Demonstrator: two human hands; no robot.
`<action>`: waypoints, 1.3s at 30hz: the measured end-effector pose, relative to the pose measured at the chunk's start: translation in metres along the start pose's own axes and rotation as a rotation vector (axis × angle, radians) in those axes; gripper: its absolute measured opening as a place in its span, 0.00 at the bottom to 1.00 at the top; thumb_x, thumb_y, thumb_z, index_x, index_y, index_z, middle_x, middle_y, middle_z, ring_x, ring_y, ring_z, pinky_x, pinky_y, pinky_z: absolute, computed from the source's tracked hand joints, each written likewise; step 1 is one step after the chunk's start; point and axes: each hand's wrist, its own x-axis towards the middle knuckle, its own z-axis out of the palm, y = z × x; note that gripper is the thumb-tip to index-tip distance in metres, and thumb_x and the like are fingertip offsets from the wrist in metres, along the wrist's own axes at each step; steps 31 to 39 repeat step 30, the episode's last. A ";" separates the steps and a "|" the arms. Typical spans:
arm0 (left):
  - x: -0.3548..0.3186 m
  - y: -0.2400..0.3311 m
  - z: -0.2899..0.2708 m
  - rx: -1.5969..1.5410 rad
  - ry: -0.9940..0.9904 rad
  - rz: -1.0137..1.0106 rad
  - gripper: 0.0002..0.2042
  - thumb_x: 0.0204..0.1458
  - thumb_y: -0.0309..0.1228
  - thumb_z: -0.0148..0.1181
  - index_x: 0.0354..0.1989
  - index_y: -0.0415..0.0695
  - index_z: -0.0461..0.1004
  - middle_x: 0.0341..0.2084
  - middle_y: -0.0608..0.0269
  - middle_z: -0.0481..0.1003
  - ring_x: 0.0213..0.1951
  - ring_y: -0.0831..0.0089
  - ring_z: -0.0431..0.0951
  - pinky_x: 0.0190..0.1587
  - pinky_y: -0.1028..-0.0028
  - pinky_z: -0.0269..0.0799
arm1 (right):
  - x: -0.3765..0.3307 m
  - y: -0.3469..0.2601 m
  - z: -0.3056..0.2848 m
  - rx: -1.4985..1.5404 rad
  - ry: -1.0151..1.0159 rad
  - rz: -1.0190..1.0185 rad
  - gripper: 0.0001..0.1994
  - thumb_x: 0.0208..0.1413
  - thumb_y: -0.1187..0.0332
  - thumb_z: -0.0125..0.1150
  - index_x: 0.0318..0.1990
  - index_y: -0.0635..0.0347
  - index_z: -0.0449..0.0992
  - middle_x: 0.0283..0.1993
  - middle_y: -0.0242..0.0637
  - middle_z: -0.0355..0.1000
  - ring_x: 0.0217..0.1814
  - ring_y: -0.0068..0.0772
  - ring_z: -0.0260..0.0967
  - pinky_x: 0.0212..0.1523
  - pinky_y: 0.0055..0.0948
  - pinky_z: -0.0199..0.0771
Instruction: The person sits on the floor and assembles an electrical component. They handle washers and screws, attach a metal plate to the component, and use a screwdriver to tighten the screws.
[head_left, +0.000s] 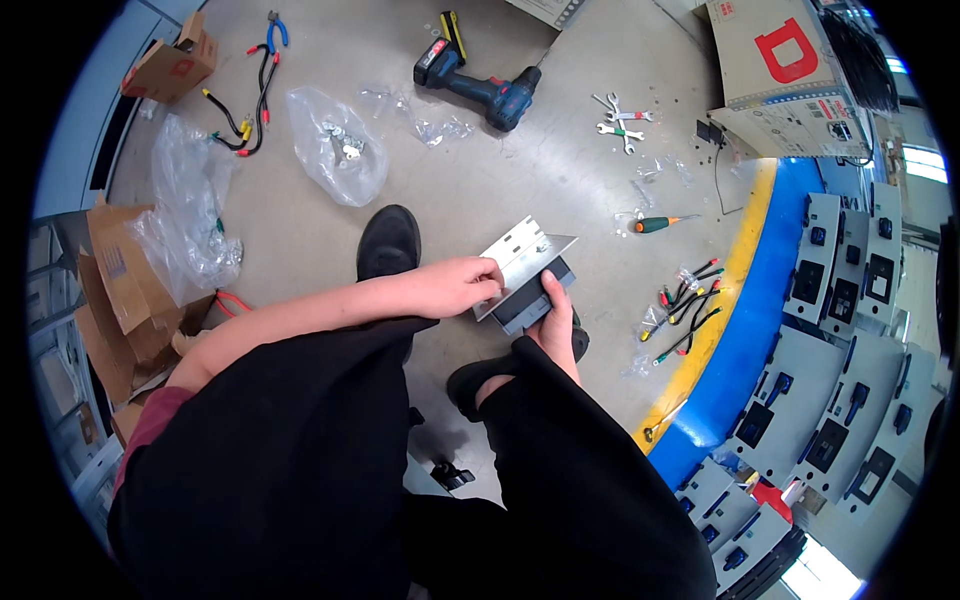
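Observation:
Between my knees, my right hand [553, 318] is wrapped round a dark grey box-shaped electrical part [522, 308], its thumb up along the side. Against that part lies a bright metal mounting plate [522, 252] with slots and a bent edge, tilted. My left hand [470, 285] reaches across from the left. Its fingers are curled together at the plate's near left side; the fingertips are partly hidden, and whatever they pinch cannot be made out.
On the floor lie a cordless drill [490, 95], several wrenches [625, 122], a screwdriver [655, 224], short cables [690, 308] and a plastic bag of hardware [340, 147]. Cardboard boxes [125, 270] stand left. Grey cabinet panels [790, 400] line the right, beyond a blue-yellow floor strip [718, 360].

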 end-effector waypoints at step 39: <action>0.013 -0.056 0.014 -0.116 0.099 -0.402 0.11 0.65 0.36 0.56 0.36 0.39 0.73 0.24 0.57 0.78 0.25 0.69 0.80 0.33 0.65 0.82 | 0.052 0.038 -0.032 -0.199 -0.010 0.109 0.38 0.55 0.59 0.76 0.67 0.65 0.61 0.60 0.49 0.70 0.61 0.43 0.73 0.63 0.42 0.75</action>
